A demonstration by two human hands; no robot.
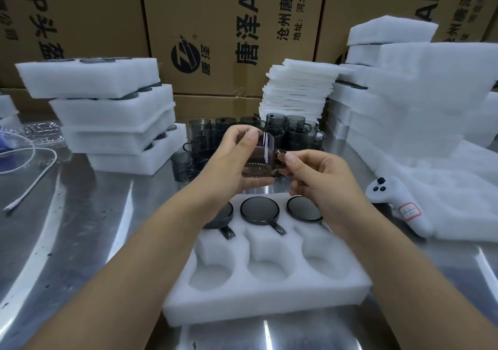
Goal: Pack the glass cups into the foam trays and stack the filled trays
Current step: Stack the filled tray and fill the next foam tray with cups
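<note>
Head view: a smoky grey, straight-walled glass cup with a side handle [260, 158] is held in the air above the far row of a white foam tray with six round pockets [269, 306], which lies on the shiny steel surface [80, 228]. The left grip [231, 158] clasps the cup's wall. The right grip [318, 177] pinches its handle between thumb and finger.

Three matching seated cups [259, 209] fill the far pockets, and the three near pockets stand empty.

The glass probably handles as stiff, smooth and slippery, light enough for one hand, and it may chip if knocked against another cup. The wall gives the surest hold and the handle steers. The handle likely has to line up with a pocket's slot, and the soft foam should forgive a slightly crooked entry.

The empty pockets lie open below the forearms. A crowd of loose grey cups [293, 131] stands just behind the hands, so lifting clear of their rims matters. Stacks of filled foam trays [113, 115] rise to the left, more foam [404, 93] to the right, and a white handheld controller [398, 204] lies beside the tray.
</note>
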